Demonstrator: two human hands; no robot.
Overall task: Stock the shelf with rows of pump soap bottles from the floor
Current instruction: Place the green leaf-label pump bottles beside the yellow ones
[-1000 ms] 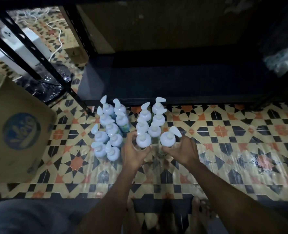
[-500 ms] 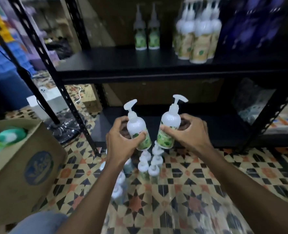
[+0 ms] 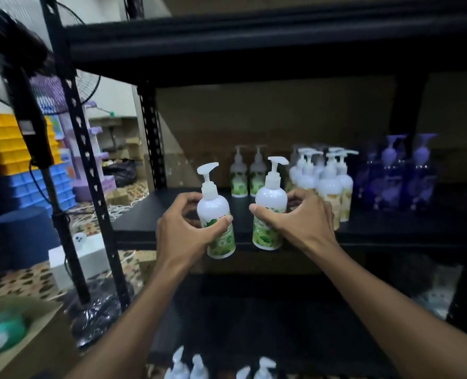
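Observation:
My left hand grips a white pump soap bottle with a green label, held upright. My right hand grips a second green-label pump bottle, also upright. Both bottles hover at the front edge of the black shelf. On the shelf behind stand two green-label bottles and, to their right, a cluster of cream-label pump bottles. Pump tops of more bottles on the floor show at the bottom edge.
Purple pump bottles stand on the shelf's right. A black shelf upright and a fan stand rise on the left. A cardboard box sits lower left. Another shelf board spans above.
Both hands closed on bottles on the floor, then lifted them up to shelf height. The view tilted up from the floor to the shelf.

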